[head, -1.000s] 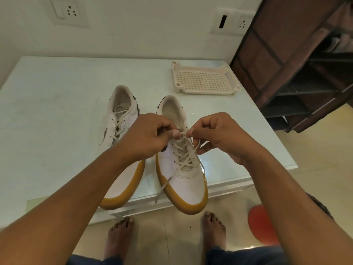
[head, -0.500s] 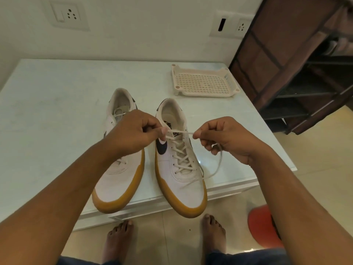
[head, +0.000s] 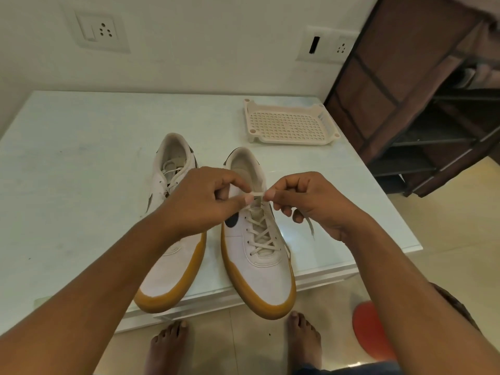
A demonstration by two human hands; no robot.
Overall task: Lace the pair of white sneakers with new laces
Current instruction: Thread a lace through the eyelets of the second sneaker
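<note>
Pair of white sneakers: left sneaker [head: 173,274] and right sneaker [head: 259,277] stood side by side on the table [head: 81,158], toes toward 6 o'clock. Left hand [head: 205,201] and right hand [head: 305,204] each pinched the lace [head: 258,194] between thumb and forefinger, a short taut span above the right sneaker's tongue. A tray [head: 289,123] lay at 1 o'clock.

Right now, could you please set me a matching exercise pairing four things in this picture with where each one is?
Things:
1 lace
2 left sneaker
3 tray
4 red object

Places:
A far right corner of the table
B on the floor
C pinched between left hand and right hand
D partly behind the left forearm

Pairs: 1-C; 2-D; 3-A; 4-B
</note>
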